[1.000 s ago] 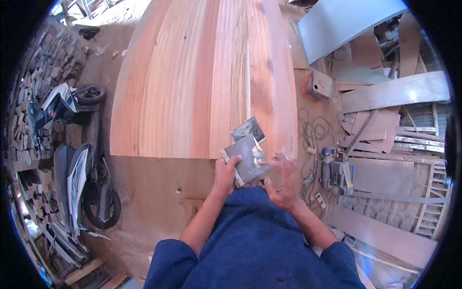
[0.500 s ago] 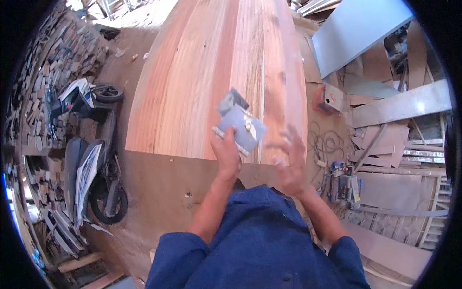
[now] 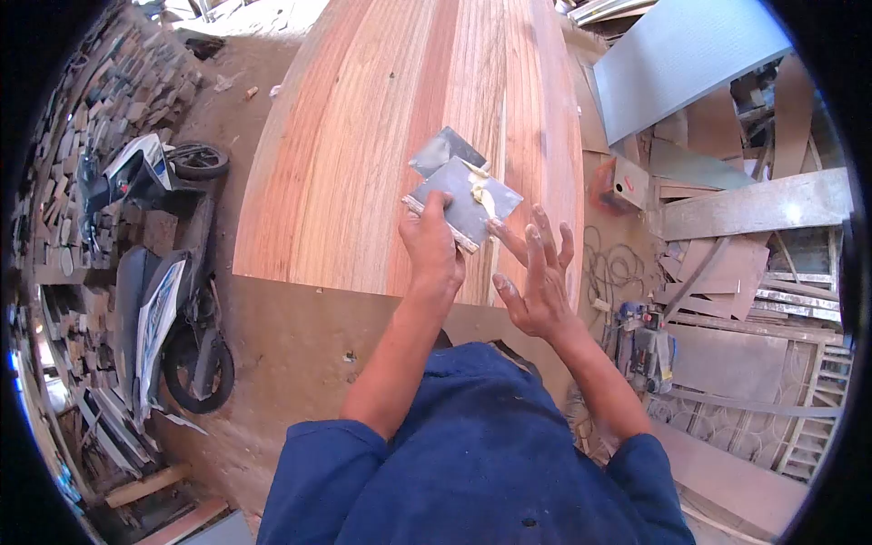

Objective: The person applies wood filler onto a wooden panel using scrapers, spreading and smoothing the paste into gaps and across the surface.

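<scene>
My left hand [image 3: 431, 238] grips a flat metal putty scraper [image 3: 459, 215] by its pale edge, thumb pressed on the grey blade. A smear of cream-coloured putty [image 3: 481, 193] sits near the blade's far right corner. Behind it, a second dark scraper blade [image 3: 443, 150] sticks out, partly covered by the first. My right hand [image 3: 542, 289] is open with fingers spread and whitish residue on the fingertips; its index fingertip is right at the scraper's right edge. Both tools are over the near part of a large striped wooden panel [image 3: 345, 182].
On the left, a motorbike [image 3: 168, 291] stands beside stacked wood offcuts [image 3: 136, 82]. To the right are a red and white box [image 3: 620, 186], a coiled cable [image 3: 616, 263], a power tool [image 3: 649, 345], a grey panel [image 3: 690, 64] and leaning boards [image 3: 754, 207].
My left hand has moved up and slightly right with both scrapers. My right hand, blurred before, now shows clearly with spread fingers, its index finger at the scraper.
</scene>
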Demonstrator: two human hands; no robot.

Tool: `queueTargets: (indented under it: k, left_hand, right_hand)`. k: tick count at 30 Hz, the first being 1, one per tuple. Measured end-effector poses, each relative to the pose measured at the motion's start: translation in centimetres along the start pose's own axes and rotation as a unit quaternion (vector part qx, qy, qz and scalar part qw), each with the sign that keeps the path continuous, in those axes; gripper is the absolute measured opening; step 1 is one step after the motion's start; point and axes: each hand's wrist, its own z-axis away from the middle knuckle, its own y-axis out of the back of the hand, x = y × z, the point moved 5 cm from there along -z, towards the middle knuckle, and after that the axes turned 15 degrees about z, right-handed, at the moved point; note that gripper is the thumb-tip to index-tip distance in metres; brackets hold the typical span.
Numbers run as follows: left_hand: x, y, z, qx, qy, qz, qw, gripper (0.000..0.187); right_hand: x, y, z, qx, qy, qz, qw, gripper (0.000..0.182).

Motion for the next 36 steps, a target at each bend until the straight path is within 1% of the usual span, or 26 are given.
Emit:
queueTargets:
  k: [3, 6, 7, 9, 10, 12, 15, 18, 21, 24, 25, 26, 27, 29, 30, 33, 34, 36]
  left_hand:
    - [-0.3, 0.3, -1.0, 0.008, 0.018, -0.009, 1.000, 0.020]
    - [0.9, 0.9, -2.7, 0.007, 0.012, -0.030, 0.999, 0.024]
    - [1.8, 1.2, -3.4, 0.005, 0.010, -0.038, 0.999, 0.026]
    - [4.6, 0.9, -4.4, -0.028, -0.008, -0.074, 0.997, 0.028]
    - [6.1, 1.0, -4.6, -0.041, -0.017, -0.092, 0.995, 0.030]
    - [8.3, 2.1, -5.0, -0.021, -0.014, -0.131, 0.991, 0.033]
    - [10.0, 5.7, -5.4, 0.020, -0.004, -0.185, 0.983, 0.036]
    - [10.3, 9.3, -4.8, 0.063, 0.042, -0.215, 0.974, 0.039]
    - [9.9, 12.4, -4.5, 0.059, 0.093, -0.229, 0.967, 0.050]
    - [8.7, 14.1, -4.1, 0.055, 0.140, -0.214, 0.965, 0.049]
    - [8.0, 14.0, -3.7, 0.052, 0.177, -0.190, 0.964, 0.046]
    - [7.1, 13.6, -3.3, 0.047, 0.213, -0.166, 0.962, 0.044]
    - [6.1, 12.9, -2.9, 0.039, 0.250, -0.141, 0.957, 0.041]
    - [4.0, 11.1, -2.5, 0.010, 0.283, -0.137, 0.949, 0.038]
    - [3.1, 10.3, -2.3, -0.006, 0.301, -0.136, 0.944, 0.037]
    - [1.7, 9.7, -2.4, -0.034, 0.324, -0.153, 0.933, 0.032]
    - [1.5, 9.3, -2.5, -0.043, 0.328, -0.155, 0.931, 0.030]
    - [1.1, 9.5, -2.3, -0.049, 0.344, -0.165, 0.923, 0.030]
  right_hand:
    - [0.5, -0.9, 0.6, 0.011, -0.002, 0.019, 1.000, 0.075]
    - [0.9, -2.1, 1.3, -0.049, -0.020, 0.012, 0.999, 0.073]
    - [1.3, -2.9, 2.2, -0.079, -0.055, 0.000, 0.995, 0.073]
    - [2.8, -5.4, 4.2, -0.139, -0.119, -0.020, 0.983, 0.074]
    - [4.0, -6.9, 5.0, -0.140, -0.156, -0.004, 0.978, 0.073]
    - [6.2, -9.6, 6.9, -0.141, -0.233, 0.027, 0.962, 0.072]
    - [8.5, -12.5, 5.8, -0.173, -0.300, 0.009, 0.938, 0.069]
    - [10.6, -14.8, 3.2, -0.127, -0.292, 0.045, 0.947, 0.063]
    - [10.4, -14.9, 2.3, -0.143, -0.301, -0.054, 0.941, 0.051]
    - [6.6, -14.9, 5.3, -0.165, -0.418, -0.165, 0.878, 0.041]
    - [4.8, -14.9, 5.4, -0.171, -0.459, -0.298, 0.819, 0.038]
    - [3.1, -15.0, 4.9, -0.173, -0.492, -0.423, 0.741, 0.037]
    - [2.0, -15.4, 4.4, -0.140, -0.504, -0.527, 0.669, 0.038]
    - [0.3, -15.8, 3.1, -0.058, -0.508, -0.703, 0.494, 0.042]
    - [0.1, -14.5, 1.4, -0.053, -0.528, -0.680, 0.506, 0.045]
    - [1.1, -14.1, 1.6, -0.040, -0.534, -0.658, 0.529, 0.041]
    - [1.5, -13.9, 1.9, -0.029, -0.532, -0.668, 0.519, 0.037]
    - [1.7, -14.3, 2.9, -0.077, -0.564, -0.660, 0.490, 0.037]
